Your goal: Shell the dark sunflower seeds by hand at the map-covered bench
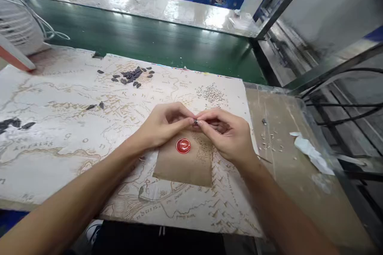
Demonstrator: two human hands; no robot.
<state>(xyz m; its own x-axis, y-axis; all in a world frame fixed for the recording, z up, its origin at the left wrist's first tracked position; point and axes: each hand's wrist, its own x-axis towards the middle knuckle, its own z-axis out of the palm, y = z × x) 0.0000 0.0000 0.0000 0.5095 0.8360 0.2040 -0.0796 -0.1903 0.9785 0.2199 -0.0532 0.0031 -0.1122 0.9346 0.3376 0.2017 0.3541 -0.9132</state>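
Note:
Above the brown sheet, my left hand [169, 125] pinches a small dark piece [195, 121] between thumb and forefinger. My right hand [230, 133] meets it from the other side, its thumb and forefinger pressed together at a tiny pale spot beside the dark piece; whatever they grip is too small to name. Under the hands lies a square of brown cardboard [179, 169], on which sits a small round red dish [183, 146] with a pale rim. Fine brown grain-like bits [204, 149] are scattered on the cardboard, close to my right hand.
A pile of dark pointed pieces [131, 75] lies on the map-printed sheet [89, 175], with more at far left. Tiny pale parts [212, 93] are heaped behind my right hand. Crumpled white tissue [311, 151] lies right, a white fan [20, 24] left, and a green belt [149, 40] beyond.

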